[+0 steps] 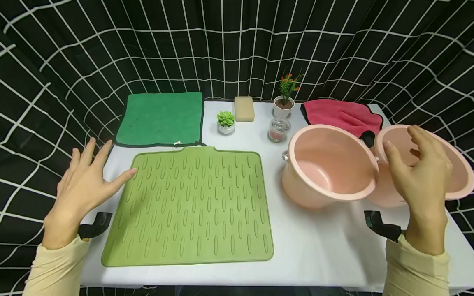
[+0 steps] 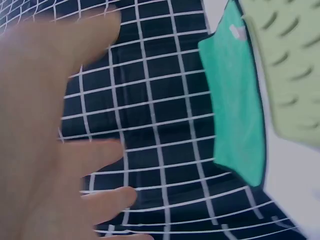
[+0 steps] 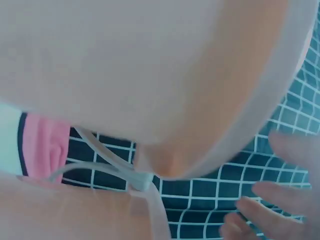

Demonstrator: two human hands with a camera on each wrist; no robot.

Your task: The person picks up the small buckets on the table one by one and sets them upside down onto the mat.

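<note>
Left hand (image 1: 83, 189): spread wide, nothing held, over left edge of table (image 1: 318, 250). Right hand (image 1: 424, 170): fingers loosely bent, nothing held, at right bucket (image 1: 459, 170) by table's right edge. Rim appears to overhang; outward knock could topple bucket. Left bucket (image 1: 331, 164) stands close alongside; handles could snag. Green mat (image 1: 196, 205), near front-left corner: low thumb could drag it.

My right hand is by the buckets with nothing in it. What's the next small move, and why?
I'd probably bring the right hand to the rim of the right-hand bucket: the hand is empty, overlaps that bucket in the head view, and looks apart from the rim in the right wrist view.
</note>
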